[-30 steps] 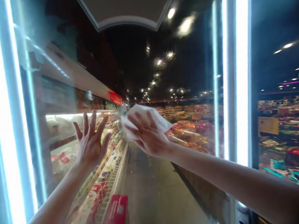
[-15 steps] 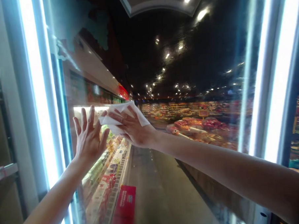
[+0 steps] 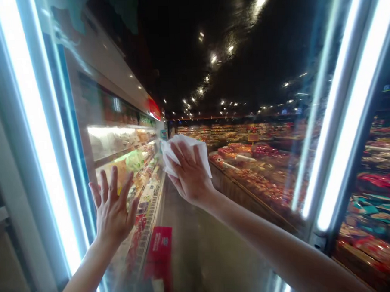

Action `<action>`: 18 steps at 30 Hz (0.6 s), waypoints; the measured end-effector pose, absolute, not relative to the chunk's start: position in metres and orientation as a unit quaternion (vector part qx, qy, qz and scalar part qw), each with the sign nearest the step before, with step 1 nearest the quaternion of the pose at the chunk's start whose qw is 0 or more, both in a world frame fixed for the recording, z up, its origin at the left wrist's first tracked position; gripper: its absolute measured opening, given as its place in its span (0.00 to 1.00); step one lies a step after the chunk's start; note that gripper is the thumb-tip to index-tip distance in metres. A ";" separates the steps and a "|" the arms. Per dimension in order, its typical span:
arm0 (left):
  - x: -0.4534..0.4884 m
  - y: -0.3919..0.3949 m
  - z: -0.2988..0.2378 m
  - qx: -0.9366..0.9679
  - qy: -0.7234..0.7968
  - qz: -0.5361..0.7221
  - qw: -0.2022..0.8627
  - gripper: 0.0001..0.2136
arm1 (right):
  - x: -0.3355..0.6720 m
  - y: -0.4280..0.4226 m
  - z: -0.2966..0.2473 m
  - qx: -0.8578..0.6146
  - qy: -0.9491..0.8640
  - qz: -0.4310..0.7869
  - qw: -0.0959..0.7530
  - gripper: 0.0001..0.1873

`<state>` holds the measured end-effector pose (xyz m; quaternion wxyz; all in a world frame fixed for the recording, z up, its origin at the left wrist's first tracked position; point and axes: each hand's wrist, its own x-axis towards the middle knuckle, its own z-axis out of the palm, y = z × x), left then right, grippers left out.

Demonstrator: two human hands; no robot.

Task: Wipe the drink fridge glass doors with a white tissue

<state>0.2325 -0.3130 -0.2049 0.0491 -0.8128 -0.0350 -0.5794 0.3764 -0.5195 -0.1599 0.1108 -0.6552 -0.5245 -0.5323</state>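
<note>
A glass door (image 3: 237, 230), see-through with reflections on it, stands upright before me between bright light strips. My right hand (image 3: 191, 174) lies flat with its fingers spread, pressing a white paper towel (image 3: 202, 152) against the glass. The towel is crumpled and sticks out around the fingers. Lower and to the left, my left hand (image 3: 113, 210) has its fingers apart and holds nothing. Its palm faces the glass; whether it touches the pane I cannot tell.
Bright light strips (image 3: 35, 127) run up the left side, with others (image 3: 344, 100) on the right. Through the glass show a lit refrigerated shelf (image 3: 117, 145), a red printed sign (image 3: 159, 251), and a stand heaped with packed goods (image 3: 247, 169).
My right hand has moved right with the paper towel, away from my left hand. The left hand appears slightly lower, and the view has shifted a little.
</note>
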 end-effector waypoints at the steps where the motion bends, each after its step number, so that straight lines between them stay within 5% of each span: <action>1: 0.234 -0.318 -0.217 -0.816 -0.041 -0.576 0.043 0.34 | 0.379 -0.523 -0.176 -0.658 -0.518 -0.532 0.123 0.25; 6: 0.247 -0.351 -0.279 -0.835 -0.073 -0.544 0.022 0.39 | 0.399 -0.559 -0.273 -0.636 -0.612 -0.463 0.081 0.18; 11: 0.270 -0.398 -0.304 -0.843 -0.082 -0.532 0.012 0.41 | 0.429 -0.607 -0.317 -0.727 -0.418 -0.514 0.181 0.23; 16: 0.304 -0.456 -0.320 -0.858 -0.063 -0.511 -0.007 0.41 | 0.451 -0.656 -0.358 -0.697 -0.480 -0.505 0.171 0.16; 18: 0.319 -0.479 -0.333 -0.863 -0.048 -0.502 -0.014 0.40 | 0.461 -0.675 -0.369 -0.717 -0.418 -0.520 0.201 0.22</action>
